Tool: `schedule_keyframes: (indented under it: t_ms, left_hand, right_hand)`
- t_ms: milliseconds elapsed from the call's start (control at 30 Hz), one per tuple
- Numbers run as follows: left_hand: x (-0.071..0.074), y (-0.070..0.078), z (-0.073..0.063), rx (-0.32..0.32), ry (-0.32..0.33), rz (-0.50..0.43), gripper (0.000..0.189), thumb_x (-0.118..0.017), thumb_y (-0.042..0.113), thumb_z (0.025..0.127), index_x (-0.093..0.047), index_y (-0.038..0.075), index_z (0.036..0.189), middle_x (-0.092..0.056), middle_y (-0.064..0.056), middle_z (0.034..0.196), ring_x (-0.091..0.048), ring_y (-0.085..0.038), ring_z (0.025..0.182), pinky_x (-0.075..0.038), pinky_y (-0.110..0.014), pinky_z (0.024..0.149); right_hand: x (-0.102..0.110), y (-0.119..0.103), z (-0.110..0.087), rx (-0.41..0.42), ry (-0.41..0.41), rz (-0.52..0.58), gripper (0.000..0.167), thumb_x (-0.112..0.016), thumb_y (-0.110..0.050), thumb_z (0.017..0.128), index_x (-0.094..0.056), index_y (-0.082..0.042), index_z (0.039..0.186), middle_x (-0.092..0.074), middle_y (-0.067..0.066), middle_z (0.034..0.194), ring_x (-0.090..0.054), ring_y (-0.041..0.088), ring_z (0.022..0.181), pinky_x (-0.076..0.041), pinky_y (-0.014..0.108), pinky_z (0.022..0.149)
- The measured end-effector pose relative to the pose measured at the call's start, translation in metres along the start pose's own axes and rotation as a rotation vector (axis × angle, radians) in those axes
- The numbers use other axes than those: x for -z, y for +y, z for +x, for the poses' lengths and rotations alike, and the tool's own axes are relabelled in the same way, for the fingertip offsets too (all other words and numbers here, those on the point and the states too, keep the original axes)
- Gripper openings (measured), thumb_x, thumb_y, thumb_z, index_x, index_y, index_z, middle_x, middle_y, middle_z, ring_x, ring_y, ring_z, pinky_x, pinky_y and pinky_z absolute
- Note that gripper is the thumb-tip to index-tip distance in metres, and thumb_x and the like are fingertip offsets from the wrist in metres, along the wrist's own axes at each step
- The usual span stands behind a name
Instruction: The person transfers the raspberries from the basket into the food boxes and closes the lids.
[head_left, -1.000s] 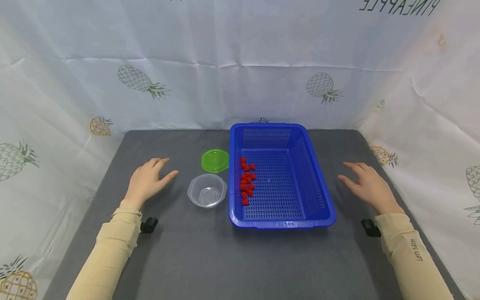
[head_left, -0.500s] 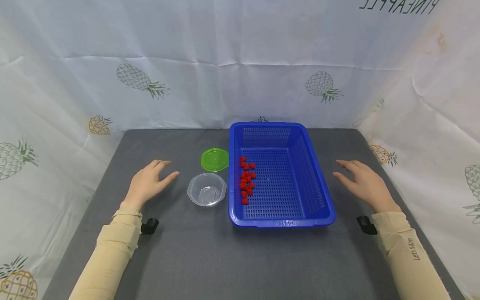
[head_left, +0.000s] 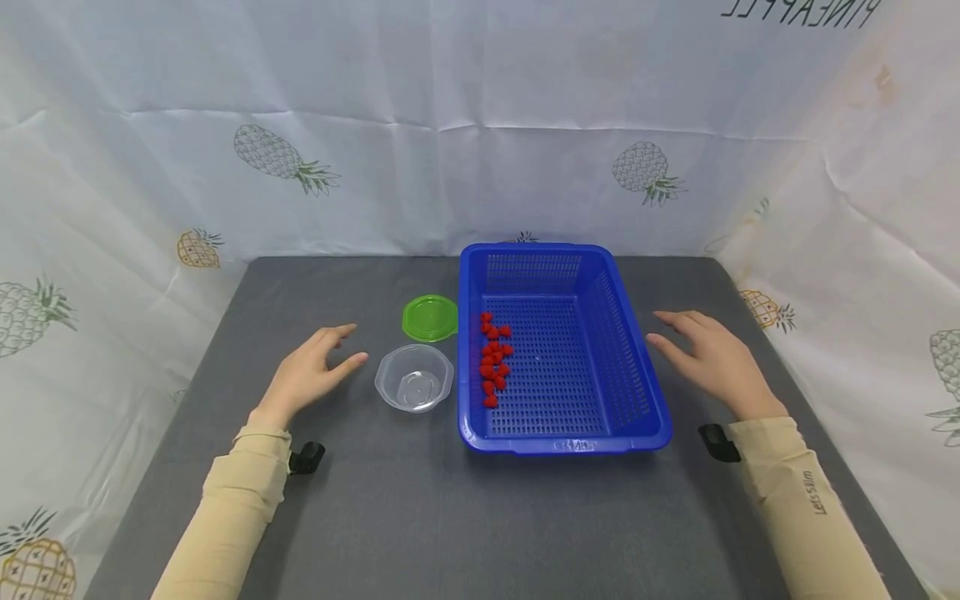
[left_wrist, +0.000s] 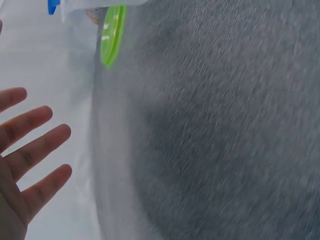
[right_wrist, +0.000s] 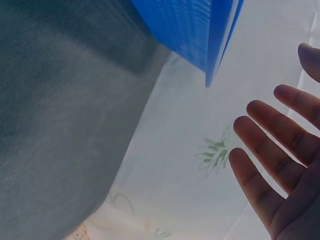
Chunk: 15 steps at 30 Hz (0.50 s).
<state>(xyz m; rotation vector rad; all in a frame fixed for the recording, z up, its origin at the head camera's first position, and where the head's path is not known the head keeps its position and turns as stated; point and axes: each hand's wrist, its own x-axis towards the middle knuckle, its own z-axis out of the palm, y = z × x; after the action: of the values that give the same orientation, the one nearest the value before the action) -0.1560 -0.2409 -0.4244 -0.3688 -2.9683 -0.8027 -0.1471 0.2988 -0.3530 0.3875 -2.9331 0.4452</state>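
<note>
Left hand (head_left: 306,379): fingers (left_wrist: 37,151) spread apart, clear tub (head_left: 415,379) near them at about 3 o'clock. Right hand (head_left: 716,362) has its fingers apart too, with the blue basket (head_left: 558,367) just beside at 9 o'clock. Red bits (head_left: 487,372) are sitting along the basket's 9 o'clock side. Green lid (head_left: 430,318) is at 12 from the tub, everything's on a grey table (head_left: 375,508), pineapple-print cloth (head_left: 472,75) behind at 12.

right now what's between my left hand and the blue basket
The clear bowl sits between your left hand and the blue basket, with the green lid just beyond the bowl; the head view shows this.
</note>
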Motion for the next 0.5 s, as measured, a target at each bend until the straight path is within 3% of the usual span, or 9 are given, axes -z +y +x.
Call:
schedule_keyframes:
  t_ms: [300, 500]
  left_hand:
    - [-0.016, 0.008, -0.002, -0.062, -0.028, -0.102, 0.067, -0.059, 0.046, 0.088, -0.034, 0.018, 0.143, -0.05, -0.011, 0.131, -0.053, -0.026, 0.116, -0.047, -0.049, 0.084]
    - [-0.022, 0.014, -0.003, -0.084, -0.057, -0.174, 0.074, -0.065, 0.045, 0.084, -0.03, 0.022, 0.145, -0.046, -0.011, 0.134, -0.05, -0.026, 0.118, -0.045, -0.051, 0.089]
  right_hand:
    - [-0.007, -0.015, 0.009, 0.041, 0.009, 0.04, 0.05, -0.057, -0.036, 0.092, -0.051, -0.007, 0.132, -0.057, 0.02, 0.124, -0.053, 0.037, 0.111, -0.043, 0.056, 0.085]
    - [-0.01, -0.02, 0.012, 0.048, 0.022, 0.066, 0.051, -0.057, -0.037, 0.091, -0.05, -0.007, 0.132, -0.057, 0.019, 0.124, -0.055, 0.035, 0.11, -0.043, 0.055, 0.085]
